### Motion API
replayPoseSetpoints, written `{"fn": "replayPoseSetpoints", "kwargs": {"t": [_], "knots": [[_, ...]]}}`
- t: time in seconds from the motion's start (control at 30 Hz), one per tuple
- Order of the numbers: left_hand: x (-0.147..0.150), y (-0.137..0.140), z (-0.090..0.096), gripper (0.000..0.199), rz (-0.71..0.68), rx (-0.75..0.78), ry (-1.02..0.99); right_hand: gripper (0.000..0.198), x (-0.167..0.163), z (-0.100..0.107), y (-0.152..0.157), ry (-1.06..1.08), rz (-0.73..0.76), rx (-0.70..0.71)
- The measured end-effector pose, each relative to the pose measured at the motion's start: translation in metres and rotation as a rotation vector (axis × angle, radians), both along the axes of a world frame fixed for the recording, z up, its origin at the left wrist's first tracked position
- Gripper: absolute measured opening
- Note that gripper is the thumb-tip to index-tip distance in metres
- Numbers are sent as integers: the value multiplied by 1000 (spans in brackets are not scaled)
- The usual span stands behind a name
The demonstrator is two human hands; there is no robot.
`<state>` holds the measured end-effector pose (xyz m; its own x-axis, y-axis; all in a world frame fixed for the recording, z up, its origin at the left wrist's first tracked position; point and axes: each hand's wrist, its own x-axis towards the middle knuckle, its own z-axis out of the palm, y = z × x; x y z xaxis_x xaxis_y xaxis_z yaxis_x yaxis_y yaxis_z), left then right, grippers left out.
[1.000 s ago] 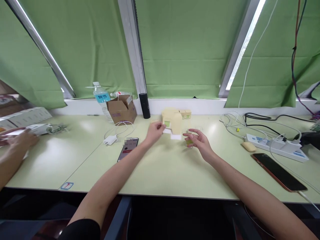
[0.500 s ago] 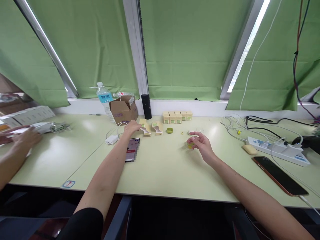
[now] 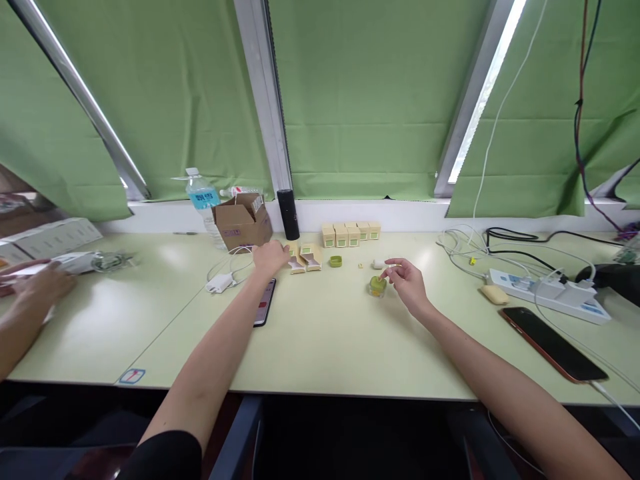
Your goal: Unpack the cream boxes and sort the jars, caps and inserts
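My left hand (image 3: 271, 257) reaches to the far side of the table, its fingers closed at the left edge of a small opened cream carton (image 3: 297, 261). A second opened carton (image 3: 311, 257) lies right beside that one. My right hand (image 3: 407, 285) has bent fingers with their tips at the green lid of a small clear jar (image 3: 377, 288), which stands on the table. Just behind those fingers lies a small white cylinder (image 3: 379, 264). A green ring-shaped piece (image 3: 335, 262) and a tiny yellowish piece (image 3: 361, 266) lie between the hands.
Several small cream boxes (image 3: 350, 234) stand in a row at the back. A brown cardboard box (image 3: 243, 223), black cylinder (image 3: 288, 215) and water bottle (image 3: 204, 200) are back left. A phone (image 3: 265, 303) lies under my left forearm; another phone (image 3: 553, 343) and a power strip (image 3: 547, 293) are right. Another person's hand (image 3: 43, 293) works far left.
My left hand has moved the opened carton right, against the second one. My right fingers have drawn back to the right, so the jar's green lid shows. The view has shifted slightly.
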<state>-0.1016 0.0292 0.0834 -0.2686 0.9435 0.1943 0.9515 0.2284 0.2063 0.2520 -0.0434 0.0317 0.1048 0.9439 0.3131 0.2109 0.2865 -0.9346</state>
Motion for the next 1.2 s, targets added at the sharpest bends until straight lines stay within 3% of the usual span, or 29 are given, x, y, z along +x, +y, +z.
{"fn": "replayPoseSetpoints", "kwargs": {"t": [0.13,0.23,0.33,0.47,0.63,0.8,1.0,1.13,1.2], "knots": [[40,-36,0,36,-322,80,51,25,4,-7,3,-325,-56,70],[70,-66,-8,31,-606,4,-42,32,3,-14,5,-496,-26,45],[91,-89,-20,30,-739,-59,-100,31,1,-19,6,-560,6,27],[108,-98,-40,40,-759,-86,-216,14,0,-21,8,-508,39,64],[129,-85,-61,58,-813,-56,-336,13,-6,-24,3,-440,100,118],[148,-72,-74,49,-830,-28,-385,12,-13,-24,-5,-473,151,154],[151,-70,-81,34,-829,-7,-295,10,-16,-18,-11,-465,172,132],[151,-72,-81,33,-819,2,-309,18,-15,-10,-12,-270,113,164],[150,-75,-80,43,-820,30,-356,24,-14,-7,-12,-162,104,163]]}}
